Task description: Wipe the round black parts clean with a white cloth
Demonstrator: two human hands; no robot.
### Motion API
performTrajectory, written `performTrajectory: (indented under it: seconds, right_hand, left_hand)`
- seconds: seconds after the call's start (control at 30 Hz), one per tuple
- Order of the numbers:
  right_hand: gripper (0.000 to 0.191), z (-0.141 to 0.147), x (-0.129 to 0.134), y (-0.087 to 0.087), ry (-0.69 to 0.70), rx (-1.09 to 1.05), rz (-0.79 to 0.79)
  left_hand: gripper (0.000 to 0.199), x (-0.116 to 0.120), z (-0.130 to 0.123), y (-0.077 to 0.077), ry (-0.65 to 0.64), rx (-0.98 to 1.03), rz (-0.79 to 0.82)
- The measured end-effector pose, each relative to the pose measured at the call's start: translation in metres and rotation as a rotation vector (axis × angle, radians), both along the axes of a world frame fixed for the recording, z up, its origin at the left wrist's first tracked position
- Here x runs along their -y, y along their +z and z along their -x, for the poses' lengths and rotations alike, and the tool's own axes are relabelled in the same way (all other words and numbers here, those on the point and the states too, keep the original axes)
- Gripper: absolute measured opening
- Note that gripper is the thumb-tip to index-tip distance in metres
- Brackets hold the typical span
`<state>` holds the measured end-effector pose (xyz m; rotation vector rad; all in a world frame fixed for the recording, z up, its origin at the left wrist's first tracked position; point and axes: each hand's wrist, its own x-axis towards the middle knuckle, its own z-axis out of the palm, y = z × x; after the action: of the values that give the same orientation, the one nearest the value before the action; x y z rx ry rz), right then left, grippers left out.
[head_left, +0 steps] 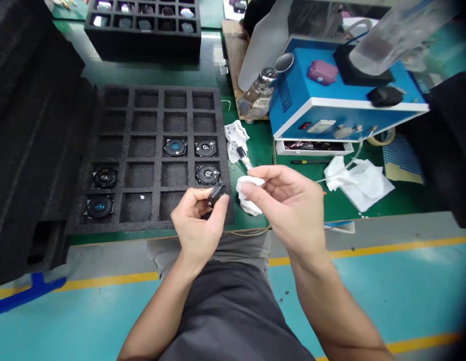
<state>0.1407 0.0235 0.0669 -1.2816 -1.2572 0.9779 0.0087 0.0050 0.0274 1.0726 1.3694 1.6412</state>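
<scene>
Between the thumb and fingers of my left hand [200,220] is a round black watch case [216,194], tilted on its edge, above the near right corner of a black foam tray [154,189]. My right hand [293,203] pinches a crumpled white wipe [249,196], a short gap to the right of the watch case. Several similar watch cases lie in the tray's compartments, among them one [207,174] just beyond my left hand and another [100,206] at the near left. A small dispensing tip or syringe [245,158] lies past the wipe.
A blue machine [341,110] with knobs and a thin hose stands at the right. Beside it are a glass bottle [257,95] and white wipes [362,183]. Tall black foam [25,125] rises at the left; another filled foam tray [142,42] sits at the back.
</scene>
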Motion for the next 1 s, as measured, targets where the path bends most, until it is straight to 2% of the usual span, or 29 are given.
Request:
performTrajectory:
  seconds: [0.07,0.13,0.2,0.3,0.4,0.5,0.57,0.63,0.73,0.8,0.9,1.0]
  right_hand:
    - [0.017,0.008,0.002,0.0,0.027,-0.053,0.024]
    - [0.01,0.018,0.004,-0.003,0.054,-0.014,0.006]
    - [0.001,0.028,0.005,-0.007,0.045,0.109,-0.087]
    - [0.013,0.035,0.003,-0.017,-0.025,0.361,-0.29]
    - [0.019,0.027,-0.004,-0.029,-0.071,0.582,-0.414]
    - [0.018,0.008,-0.012,-0.038,-0.134,0.696,-0.42]
    - [0.012,-0.003,-0.013,-0.04,-0.161,0.616,-0.335]
    - [0.005,-0.007,-0.01,-0.035,-0.153,0.416,-0.22]
    - [0.009,-0.002,0.0,-0.019,-0.105,0.137,-0.09]
    - [0.011,0.007,0.006,-0.009,-0.066,0.063,-0.04]
    - [0.006,0.02,0.007,-0.007,0.003,0.116,-0.061]
    - [0.005,0.022,-0.002,-0.021,-0.04,0.338,-0.211]
  left_hand:
    - [0.014,0.0,-0.001,-0.001,-0.01,0.001,0.001]
    - [0.012,0.0,-0.001,-0.004,-0.024,-0.02,0.004]
    - [0.01,0.001,-0.002,-0.008,-0.018,-0.056,0.003]
    - [0.008,0.001,-0.002,-0.012,0.007,-0.116,0.005]
    - [0.007,0.0,-0.001,-0.011,-0.004,-0.142,0.025]
    - [0.01,0.001,-0.002,-0.008,0.024,-0.098,0.029]
    - [0.011,0.001,-0.002,-0.007,0.03,-0.099,0.015]
    - [0.01,0.002,-0.002,-0.007,0.027,-0.12,-0.004]
    - [0.01,0.003,-0.002,-0.009,0.032,-0.132,-0.009]
    - [0.009,0.003,-0.003,-0.01,0.016,-0.136,-0.002]
    - [0.007,0.003,-0.003,-0.01,-0.006,-0.137,-0.009]
    - [0.011,0.001,0.001,-0.008,0.0,-0.045,0.009]
